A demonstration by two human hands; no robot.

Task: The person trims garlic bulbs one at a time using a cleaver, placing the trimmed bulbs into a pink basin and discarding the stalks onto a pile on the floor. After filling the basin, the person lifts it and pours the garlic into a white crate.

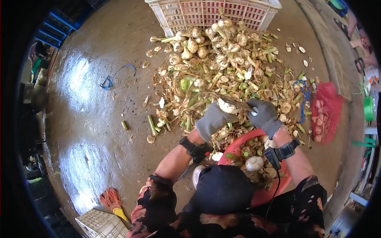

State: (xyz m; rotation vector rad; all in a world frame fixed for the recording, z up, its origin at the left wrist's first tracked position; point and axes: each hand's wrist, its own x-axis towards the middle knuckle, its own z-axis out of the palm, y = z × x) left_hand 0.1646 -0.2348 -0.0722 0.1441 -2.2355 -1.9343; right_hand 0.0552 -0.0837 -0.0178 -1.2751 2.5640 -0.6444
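Observation:
My left hand, in a grey glove, is closed around a pale garlic bulb. In my right hand, also gloved in grey, is the handle end of a knife, whose dark blade lies across the top of the bulb. Below my hands, a red basin holds garlic bulbs and cut green stem pieces. Beyond them spreads a heap of garlic bulbs, stalks and dry peelings on the floor.
A white plastic crate stands behind the heap. To the right lies a red mesh bag beside blue string. An orange brush and another crate are at the lower left. Part of a person shows at the right edge.

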